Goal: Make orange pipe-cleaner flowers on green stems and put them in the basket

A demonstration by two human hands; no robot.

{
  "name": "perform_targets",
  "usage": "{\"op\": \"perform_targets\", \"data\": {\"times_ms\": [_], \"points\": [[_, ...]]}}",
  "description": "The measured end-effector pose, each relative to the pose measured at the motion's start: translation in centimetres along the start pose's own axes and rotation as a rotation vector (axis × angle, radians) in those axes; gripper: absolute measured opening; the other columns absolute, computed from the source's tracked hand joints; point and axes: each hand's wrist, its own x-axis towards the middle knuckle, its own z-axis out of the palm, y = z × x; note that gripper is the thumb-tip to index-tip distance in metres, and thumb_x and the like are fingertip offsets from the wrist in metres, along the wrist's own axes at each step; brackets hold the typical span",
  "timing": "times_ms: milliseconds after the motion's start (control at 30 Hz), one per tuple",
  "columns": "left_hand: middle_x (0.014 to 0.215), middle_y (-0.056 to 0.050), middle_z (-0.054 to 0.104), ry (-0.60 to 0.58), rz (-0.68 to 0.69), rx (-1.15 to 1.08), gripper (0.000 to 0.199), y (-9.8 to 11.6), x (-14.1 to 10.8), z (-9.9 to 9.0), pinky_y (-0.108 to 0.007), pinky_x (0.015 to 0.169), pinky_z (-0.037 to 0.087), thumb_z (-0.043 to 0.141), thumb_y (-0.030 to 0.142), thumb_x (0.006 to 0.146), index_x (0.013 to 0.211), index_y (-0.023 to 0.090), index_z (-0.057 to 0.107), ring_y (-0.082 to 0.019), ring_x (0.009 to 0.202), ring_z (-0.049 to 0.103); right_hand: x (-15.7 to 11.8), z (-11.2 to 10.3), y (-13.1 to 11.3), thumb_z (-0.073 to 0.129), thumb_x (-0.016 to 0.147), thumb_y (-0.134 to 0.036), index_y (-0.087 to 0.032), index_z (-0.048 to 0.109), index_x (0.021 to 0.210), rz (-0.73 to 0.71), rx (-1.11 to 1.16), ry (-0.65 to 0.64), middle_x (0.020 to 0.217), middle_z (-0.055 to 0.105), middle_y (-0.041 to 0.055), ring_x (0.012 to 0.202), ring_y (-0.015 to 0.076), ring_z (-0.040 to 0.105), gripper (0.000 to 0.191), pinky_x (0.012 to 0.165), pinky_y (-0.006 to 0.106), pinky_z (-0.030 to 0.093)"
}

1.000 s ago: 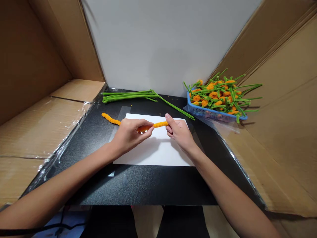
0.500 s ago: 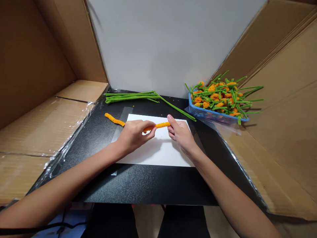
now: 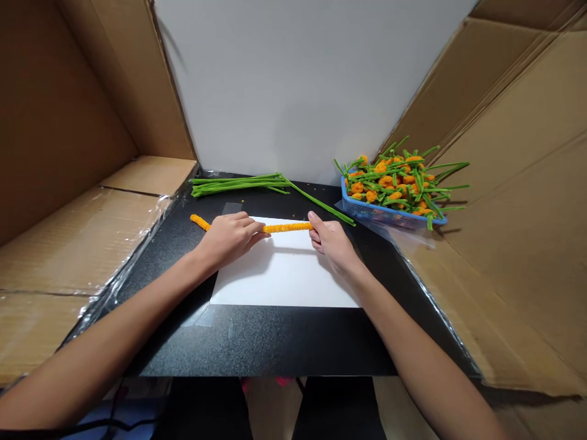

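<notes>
Black counter (image 3: 275, 342), white sheet (image 3: 288, 281) on it. Orange fuzzy coil (image 3: 288, 228) raised above sheet: fingers of left hand (image 3: 232, 237) clamped mid-length, right hand's (image 3: 334, 244) pinching its right end. Green stems (image 3: 238, 183) behind.

Cardboard (image 3: 92, 91) pretty much walls in both the left and right sides of the frame, with a plain whitish wall (image 3: 284, 73) filling the top middle. The black table (image 3: 275, 348) takes up the centre, with shiny plastic wrap (image 3: 101, 293) crinkled along its left edge. Oh, and there's a dark cable (image 3: 117, 422) snaking across the bottom left corner, plus something pink (image 3: 284, 381) at bottom centre, too small to make out.
</notes>
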Motion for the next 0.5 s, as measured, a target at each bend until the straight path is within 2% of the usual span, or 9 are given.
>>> {"op": "perform_targets", "data": {"times_ms": [133,300,500], "points": [[0.072,-0.003,0.072,0.005,0.047,0.071,0.031,0.4,0.2,-0.1,-0.029,0.056,0.041,0.047,0.028,0.103,0.088,0.014,0.070,-0.018,0.066,0.063,0.1,0.0,0.1,0.064,0.080,-0.072,-0.021,0.035,0.050,0.030,-0.003,-0.014,0.047,0.027,-0.0085,0.040,0.0027,0.021,0.066,0.040,0.022,0.011],[0.068,-0.003,0.066,0.013,0.136,0.199,0.029,0.5,0.3,-0.5,-0.031,0.055,0.040,0.048,0.024,0.101,0.079,0.014,0.064,-0.019,0.062,0.061,-0.1,-0.5,0.0,0.057,0.087,-0.070,-0.020,0.038,0.046,0.113,-0.081,-0.138,0.042,0.029,-0.0069,0.038,0.0033,0.026,0.067,0.039,0.022,0.014],[0.077,-0.006,0.068,-0.049,0.153,0.209,0.019,1.2,0.2,-0.3,-0.032,0.061,0.044,0.050,0.018,0.099,0.087,0.013,0.063,-0.020,0.070,0.064,0.0,-1.1,0.1,0.058,0.085,-0.071,-0.017,0.051,0.050,0.136,-0.162,-0.258,0.040,0.042,-0.0038,0.035,0.0036,0.032,0.064,0.038,0.021,0.019]]}}
